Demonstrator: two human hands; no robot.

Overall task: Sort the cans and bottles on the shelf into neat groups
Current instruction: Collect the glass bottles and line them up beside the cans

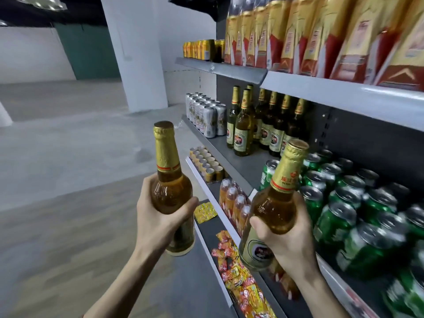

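My left hand [158,216] grips an amber beer bottle [171,180] with gold neck foil, upright in front of the shelves. My right hand [289,239] grips a second, same kind of bottle [275,203], tilted right toward the shelf. On the middle shelf [238,161] stand several matching bottles [259,125], with silver cans [206,115] to their left and several green cans [358,203] to their right. Bare shelf lies between the bottles and the green cans.
The top shelf [344,90] carries gold cans [202,49] and red-and-gold boxes [321,37]. Lower shelves hold gold cans [207,164], orange drink bottles [234,203] and loose snack packets [241,283]. Open concrete floor lies to the left, with a white pillar [135,53] beyond.
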